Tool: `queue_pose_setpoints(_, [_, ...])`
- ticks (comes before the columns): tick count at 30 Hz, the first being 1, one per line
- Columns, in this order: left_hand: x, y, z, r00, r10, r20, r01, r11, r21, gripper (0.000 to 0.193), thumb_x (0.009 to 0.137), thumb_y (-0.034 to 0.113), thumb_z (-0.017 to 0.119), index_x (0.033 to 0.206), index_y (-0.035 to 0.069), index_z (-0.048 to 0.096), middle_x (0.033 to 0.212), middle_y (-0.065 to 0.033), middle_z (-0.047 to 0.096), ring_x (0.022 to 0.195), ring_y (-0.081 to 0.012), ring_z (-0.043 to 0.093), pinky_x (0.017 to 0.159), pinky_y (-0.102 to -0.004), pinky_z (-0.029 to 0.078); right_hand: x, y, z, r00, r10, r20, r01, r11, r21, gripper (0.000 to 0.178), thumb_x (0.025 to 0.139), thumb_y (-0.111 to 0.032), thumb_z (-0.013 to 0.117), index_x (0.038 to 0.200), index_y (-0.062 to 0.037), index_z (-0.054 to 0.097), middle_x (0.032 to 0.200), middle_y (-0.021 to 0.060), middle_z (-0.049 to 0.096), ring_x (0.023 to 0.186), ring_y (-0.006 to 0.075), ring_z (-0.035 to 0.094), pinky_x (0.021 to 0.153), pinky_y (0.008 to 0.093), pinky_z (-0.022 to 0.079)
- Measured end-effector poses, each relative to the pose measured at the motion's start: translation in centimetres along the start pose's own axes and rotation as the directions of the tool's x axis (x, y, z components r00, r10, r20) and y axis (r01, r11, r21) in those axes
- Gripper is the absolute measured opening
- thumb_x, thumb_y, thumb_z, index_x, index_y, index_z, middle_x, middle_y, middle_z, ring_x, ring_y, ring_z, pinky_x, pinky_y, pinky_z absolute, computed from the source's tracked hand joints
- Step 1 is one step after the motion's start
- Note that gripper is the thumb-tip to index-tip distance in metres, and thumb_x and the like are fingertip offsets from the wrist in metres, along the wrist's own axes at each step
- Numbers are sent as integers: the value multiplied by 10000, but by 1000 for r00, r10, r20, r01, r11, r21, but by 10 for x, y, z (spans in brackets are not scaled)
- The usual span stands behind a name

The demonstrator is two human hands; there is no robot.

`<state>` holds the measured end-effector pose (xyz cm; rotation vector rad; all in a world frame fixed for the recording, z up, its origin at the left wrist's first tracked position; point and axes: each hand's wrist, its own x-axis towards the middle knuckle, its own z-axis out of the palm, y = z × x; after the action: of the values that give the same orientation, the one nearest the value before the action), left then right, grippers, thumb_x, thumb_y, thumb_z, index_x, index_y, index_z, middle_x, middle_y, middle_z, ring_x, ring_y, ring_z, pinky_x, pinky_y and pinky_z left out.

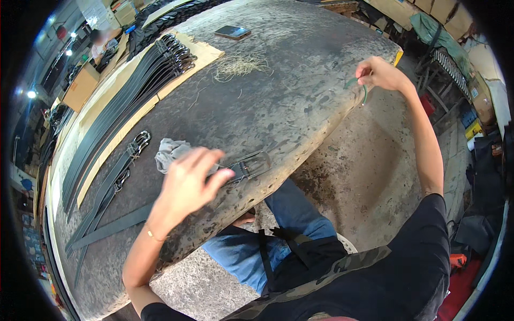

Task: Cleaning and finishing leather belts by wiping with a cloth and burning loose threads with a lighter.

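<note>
My left hand (187, 184), fingers spread and slightly blurred, hovers over a black belt (115, 234) that lies across the table. Just past its fingertips is that belt's metal buckle (257, 165), close to the table's near edge. A crumpled grey cloth (170, 153) lies beside the hand, partly hidden behind it. Far to the right, past the table edge, my right hand (383, 74) is raised with its fingertips pinched on a thin, curved green strip (365, 97). What the strip is made of cannot be told.
Many black belts with buckles (128, 88) lie in a row on cardboard (206, 53) at the left. Two more buckled belts (120, 160) lie nearer. A phone (233, 32) and a pile of pale thread (242, 66) are farther back. Another person (99, 47) is at the far left.
</note>
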<state>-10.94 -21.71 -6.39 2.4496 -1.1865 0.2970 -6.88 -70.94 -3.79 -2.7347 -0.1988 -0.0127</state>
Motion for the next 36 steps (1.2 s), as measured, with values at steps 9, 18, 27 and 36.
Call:
queue_pose_setpoints(9, [-38,-107,-17,963,-258,-83,269,948,171,166,700,24,640,819,-31,539,914,-200,522,863,-393,545,735,-438,457,-58,42,16,905,318,-283,20,632,775,230,881,-84,646,1089,11,624,917,4,623,737,65,525,649,201,428])
queue_pose_setpoints(18, [-38,-83,-28,987,-157,18,157,968,-193,327,654,47,636,975,6,593,903,-144,607,857,-318,632,786,-375,494,-88,57,93,838,448,-312,204,274,940,303,860,-55,668,1159,-32,626,845,-15,630,709,56,555,594,177,436])
queue_pose_setpoints(27, [-32,-41,-4,990,-25,137,43,990,-132,434,574,237,854,890,20,651,869,-106,587,803,-287,620,708,-356,493,-86,19,101,816,539,-208,24,328,944,175,855,-75,689,1008,9,680,862,34,677,658,55,585,570,165,472])
queue_pose_setpoints(36, [-12,-32,27,977,-145,-153,150,988,20,415,697,304,795,967,44,618,856,-99,586,781,-308,605,689,-368,490,-86,-4,111,898,378,-223,153,207,966,118,878,-40,645,959,-62,562,848,62,660,611,55,573,515,168,463])
